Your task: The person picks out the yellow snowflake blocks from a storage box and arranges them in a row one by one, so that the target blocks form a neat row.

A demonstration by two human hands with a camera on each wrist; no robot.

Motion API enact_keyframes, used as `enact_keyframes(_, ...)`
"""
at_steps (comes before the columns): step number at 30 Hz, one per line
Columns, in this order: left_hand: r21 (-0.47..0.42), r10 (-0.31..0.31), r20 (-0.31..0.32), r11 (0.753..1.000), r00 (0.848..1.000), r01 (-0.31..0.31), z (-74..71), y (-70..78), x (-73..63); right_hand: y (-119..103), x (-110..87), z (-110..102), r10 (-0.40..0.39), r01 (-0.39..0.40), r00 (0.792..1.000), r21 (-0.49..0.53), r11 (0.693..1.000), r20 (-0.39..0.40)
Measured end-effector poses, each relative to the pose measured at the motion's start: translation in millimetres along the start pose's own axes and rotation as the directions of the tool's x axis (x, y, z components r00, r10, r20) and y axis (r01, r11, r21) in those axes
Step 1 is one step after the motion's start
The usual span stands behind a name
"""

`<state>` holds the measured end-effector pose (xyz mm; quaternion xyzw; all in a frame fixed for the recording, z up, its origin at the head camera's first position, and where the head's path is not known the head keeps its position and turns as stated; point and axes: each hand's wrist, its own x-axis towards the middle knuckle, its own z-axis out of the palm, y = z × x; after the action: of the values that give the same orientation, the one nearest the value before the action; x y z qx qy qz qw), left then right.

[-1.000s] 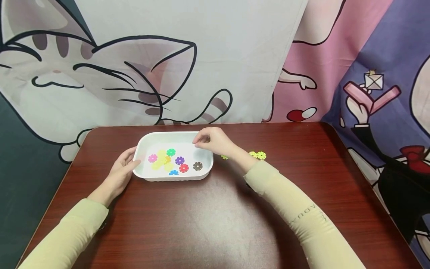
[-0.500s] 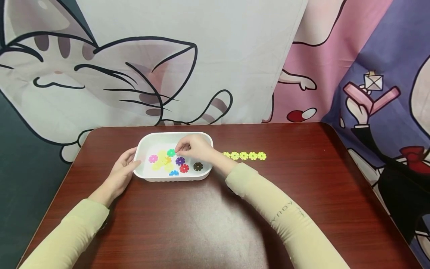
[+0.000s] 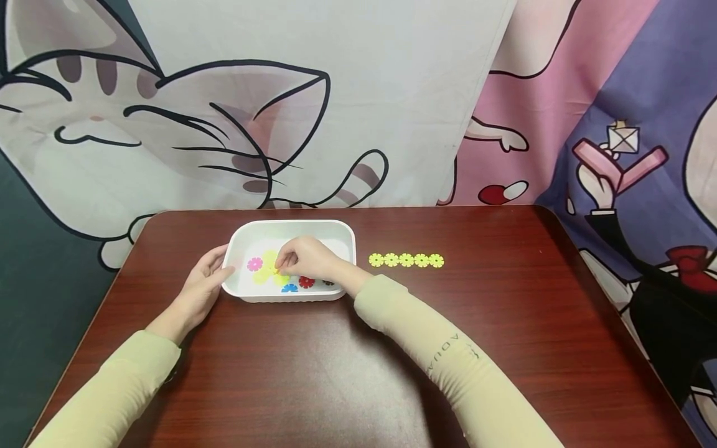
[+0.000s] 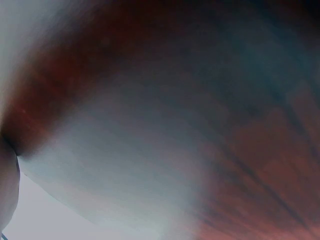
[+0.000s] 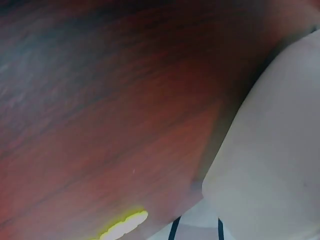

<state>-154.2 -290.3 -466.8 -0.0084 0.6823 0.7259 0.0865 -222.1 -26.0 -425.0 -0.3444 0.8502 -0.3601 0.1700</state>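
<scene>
A white tray lies on the table and holds several flat, notched, flower-shaped plastic discs. My left hand grips its left end, thumb over the rim and fingers along the outside. My right hand reaches inside, its bent fingertips right at the yellow discs; I cannot tell whether they pinch one. A pink disc lies left of these fingertips. A blue disc and a red disc show below the hand, which hides other discs.
Right of the tray, several yellow discs form a straight row on the brown wooden table. The row's end also shows in the right wrist view. A cartoon-printed cloth hangs behind the table's far edge.
My right hand has moved left and down from the tray's right rim to the yellow discs, uncovering the yellow row. My left hand keeps its grip on the tray.
</scene>
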Motion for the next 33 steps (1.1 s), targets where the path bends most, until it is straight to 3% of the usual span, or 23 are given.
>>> enact_keyframes(21, -0.003, 0.001, 0.0, 1.0, 1.0, -0.001, -0.2, -0.8, 0.9, 5.4, 7.3, 15.6, -0.005, 0.016, 0.998, -0.189, 0.982, 0.061)
enact_keyframes(33, 0.026, -0.017, 0.004, 1.0, 1.0, 0.017, -0.4, 1.7, 0.1, 4.7, 6.4, 17.3, -0.015, 0.027, 0.998, -0.218, 0.976, 0.058)
